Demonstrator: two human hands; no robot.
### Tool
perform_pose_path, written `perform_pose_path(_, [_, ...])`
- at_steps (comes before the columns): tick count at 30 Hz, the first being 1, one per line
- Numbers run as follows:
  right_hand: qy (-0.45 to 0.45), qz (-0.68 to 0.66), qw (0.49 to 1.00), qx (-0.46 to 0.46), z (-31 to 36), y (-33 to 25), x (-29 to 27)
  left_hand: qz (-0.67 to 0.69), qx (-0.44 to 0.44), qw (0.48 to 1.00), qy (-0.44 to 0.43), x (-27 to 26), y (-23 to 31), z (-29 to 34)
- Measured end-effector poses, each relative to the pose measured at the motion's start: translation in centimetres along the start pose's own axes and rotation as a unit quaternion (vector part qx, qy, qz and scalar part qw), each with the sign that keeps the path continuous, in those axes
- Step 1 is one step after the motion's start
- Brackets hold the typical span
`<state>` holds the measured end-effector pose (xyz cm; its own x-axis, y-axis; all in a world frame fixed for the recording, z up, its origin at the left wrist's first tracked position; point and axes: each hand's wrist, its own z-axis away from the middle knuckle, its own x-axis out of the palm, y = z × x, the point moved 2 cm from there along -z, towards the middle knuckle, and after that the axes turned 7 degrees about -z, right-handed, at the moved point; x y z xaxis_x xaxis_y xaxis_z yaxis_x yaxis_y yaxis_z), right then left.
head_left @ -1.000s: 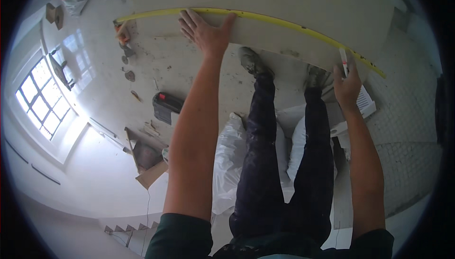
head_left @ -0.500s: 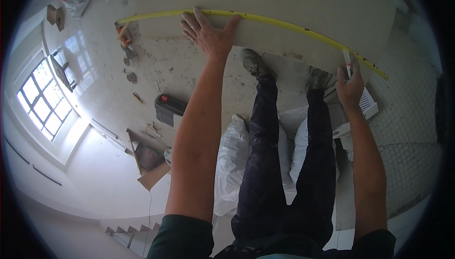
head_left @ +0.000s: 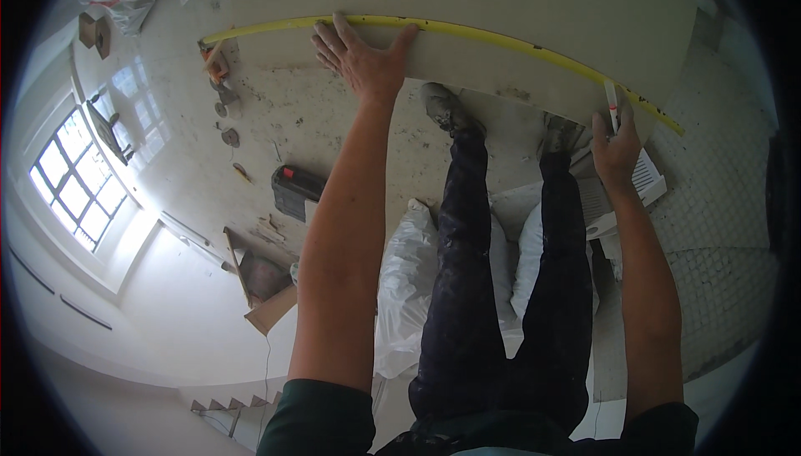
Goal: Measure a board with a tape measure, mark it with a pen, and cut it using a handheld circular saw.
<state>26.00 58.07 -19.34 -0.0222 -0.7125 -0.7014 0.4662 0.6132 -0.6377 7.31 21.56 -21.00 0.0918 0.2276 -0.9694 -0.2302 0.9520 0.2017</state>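
A long yellow straightedge (head_left: 476,35) lies across a large pale board (head_left: 534,5); it looks bowed through the fisheye lens. My left hand (head_left: 365,62) rests spread on the board, with its fingertips and thumb on the straightedge left of its middle. Near the right end of the straightedge, my right hand (head_left: 617,149) is closed around a white pen (head_left: 612,105) with a red band. The pen points up and away from me, its far end at the straightedge's near edge. Whether the pen touches the board I cannot tell.
My boots (head_left: 446,110) stand by the board's near edge. Behind them are white sacks (head_left: 409,281), a black tool case (head_left: 292,193) and a white slatted panel (head_left: 653,181). An orange-bodied tool (head_left: 214,64) lies by the straightedge's left end. Debris covers the dusty floor.
The view has shifted slightly. My left hand keeps its place on the straightedge, and my right hand still holds the pen near the right end.
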Motion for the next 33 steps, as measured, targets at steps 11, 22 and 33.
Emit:
perform_pose_path(11, [0.043,0.020,0.998,-0.045,-0.1,0.4,-0.1,-0.052,0.028,0.998,0.008,1.0,-0.1,-0.2])
perform_pose_path(22, [0.058,0.025,0.998,-0.025,0.2,-0.6,-0.4,-0.057,0.024,0.998,0.022,1.5,-0.5,-0.4])
perform_pose_path(33, [0.044,0.045,0.998,-0.021,0.3,-0.2,0.1,-0.071,0.043,0.995,0.048,1.6,-0.8,-0.4])
